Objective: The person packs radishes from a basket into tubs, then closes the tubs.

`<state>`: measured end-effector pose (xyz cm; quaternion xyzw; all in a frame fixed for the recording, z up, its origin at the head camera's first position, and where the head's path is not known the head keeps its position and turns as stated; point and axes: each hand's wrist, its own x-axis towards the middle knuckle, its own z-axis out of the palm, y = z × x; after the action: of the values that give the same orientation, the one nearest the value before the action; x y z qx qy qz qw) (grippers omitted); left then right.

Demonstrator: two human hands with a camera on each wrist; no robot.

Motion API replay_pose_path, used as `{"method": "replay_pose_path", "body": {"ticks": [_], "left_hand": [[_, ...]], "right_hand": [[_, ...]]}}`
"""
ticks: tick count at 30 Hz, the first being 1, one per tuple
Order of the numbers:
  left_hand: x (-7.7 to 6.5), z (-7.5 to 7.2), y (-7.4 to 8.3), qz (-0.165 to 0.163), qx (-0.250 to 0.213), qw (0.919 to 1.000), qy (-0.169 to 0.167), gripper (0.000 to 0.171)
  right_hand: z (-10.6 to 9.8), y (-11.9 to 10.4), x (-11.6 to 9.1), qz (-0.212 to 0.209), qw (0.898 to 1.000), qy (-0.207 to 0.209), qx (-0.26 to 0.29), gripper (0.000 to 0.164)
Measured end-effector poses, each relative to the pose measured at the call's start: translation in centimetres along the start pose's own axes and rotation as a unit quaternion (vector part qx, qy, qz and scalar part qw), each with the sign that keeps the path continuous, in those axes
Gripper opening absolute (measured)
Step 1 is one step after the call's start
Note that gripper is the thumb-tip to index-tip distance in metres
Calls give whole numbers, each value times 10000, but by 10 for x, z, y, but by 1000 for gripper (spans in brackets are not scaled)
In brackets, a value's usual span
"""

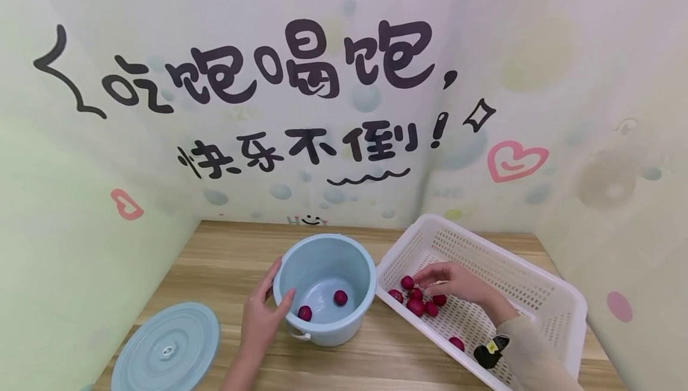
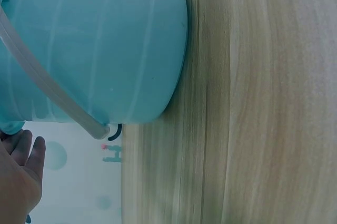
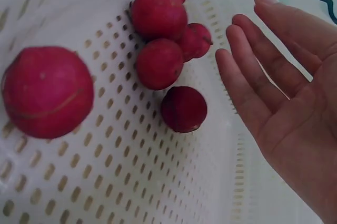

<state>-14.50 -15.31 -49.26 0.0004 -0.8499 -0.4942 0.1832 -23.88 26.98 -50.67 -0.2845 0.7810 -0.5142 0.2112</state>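
A light blue bucket [image 1: 335, 335] stands upright on the wooden table with two red radishes [image 1: 340, 298] at its bottom. My left hand [image 1: 261, 313] holds its left rim, thumb over the edge and fingers along the outside. In the left wrist view, the bucket's pale handle [image 2: 52, 89] hangs down its side. My right hand [image 1: 457, 280] is inside a white perforated basket [image 1: 537, 277], above a cluster of radishes [image 1: 415, 307]. In the right wrist view, the right hand [image 3: 289, 87] has its fingers extended beside the radishes [image 3: 159, 16], holding nothing.
A round light blue lid [image 1: 166, 346] lies on the table [image 1: 236, 248] at the left. One radish [image 1: 457, 343] sits apart near the basket's front wall. Behind the table rises a printed wall sheet [image 1: 322, 200] with large dark lettering.
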Motion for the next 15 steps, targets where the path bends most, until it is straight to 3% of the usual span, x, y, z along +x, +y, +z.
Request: {"method": "replay_pose_path", "body": {"ticks": [8, 15], "left_hand": [[0, 0, 2, 38, 49, 10000, 34, 65], [-1, 0, 2, 90, -25, 10000, 7, 64]], "right_hand": [[5, 13, 0, 85, 9980, -620, -76, 33], [9, 12, 0, 361, 9962, -595, -522, 29]]}}
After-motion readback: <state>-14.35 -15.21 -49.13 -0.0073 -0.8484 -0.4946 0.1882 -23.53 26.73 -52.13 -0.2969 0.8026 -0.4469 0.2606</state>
